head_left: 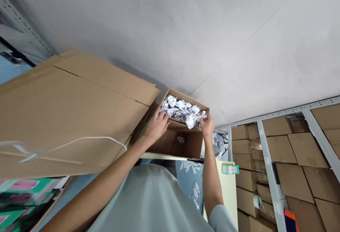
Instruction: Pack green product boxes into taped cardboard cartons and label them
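Note:
A cardboard box (pixel 174 93) filled with crumpled white paper (pixel 180 110) stands against the wall ahead of me. My left hand (pixel 157 126) rests at its near left edge, fingers apart and reaching over the rim onto the paper. At the box's right end, my right hand (pixel 207 125) has thumb and fingers closed on a piece of crumpled paper. Nearer to my body is a second open cardboard box (pixel 166 143), with one small paper wad (pixel 181 139) inside.
Large flattened cardboard sheets (pixel 79 115) lean at left, with a white strap (pixel 90 138) across them. Shelves of brown cartons (pixel 281 143) stand at right. A small green-and-pink box (pixel 230 169) sits on a pale tabletop (pixel 228 196). Paper scraps (pixel 196 191) lie on the blue floor.

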Demonstrator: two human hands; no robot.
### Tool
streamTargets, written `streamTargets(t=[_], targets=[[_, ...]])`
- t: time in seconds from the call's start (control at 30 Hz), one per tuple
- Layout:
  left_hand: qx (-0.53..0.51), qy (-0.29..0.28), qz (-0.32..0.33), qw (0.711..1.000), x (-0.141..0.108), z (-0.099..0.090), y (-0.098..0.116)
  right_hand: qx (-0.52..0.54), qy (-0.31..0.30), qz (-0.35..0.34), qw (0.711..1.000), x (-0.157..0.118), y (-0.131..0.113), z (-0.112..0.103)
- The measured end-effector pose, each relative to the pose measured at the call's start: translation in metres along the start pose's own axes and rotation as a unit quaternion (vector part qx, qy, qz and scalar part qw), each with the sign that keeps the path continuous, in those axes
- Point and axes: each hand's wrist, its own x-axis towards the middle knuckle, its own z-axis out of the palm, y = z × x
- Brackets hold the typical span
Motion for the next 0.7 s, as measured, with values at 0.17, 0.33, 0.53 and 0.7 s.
streamTargets(t=[0.17, 0.33, 0.53, 0.7], targets=[[-0.016, 0.003, 0.004, 1.000, 0.000, 0.001, -0.001, 0.112, 0.103, -0.033, 0.988, -0.047, 0.007, -0.028], [-0.018, 0.000, 0.005, 1.000, 0.001, 0.001, 0.001, 0.198, 0.088, -0.032, 0.976, -0.104, 0.010, -0.031], [-0.003, -0.002, 0.013, 1.000, 0.001, 0.001, 0.003, 0.194, -0.073, -0.004, 0.978, -0.145, 0.013, 0.010], [0.016, -0.011, 0.015, 1.000, 0.000, -0.001, 0.005, 0.116, -0.135, -0.004, 0.984, -0.139, 0.008, 0.030]])
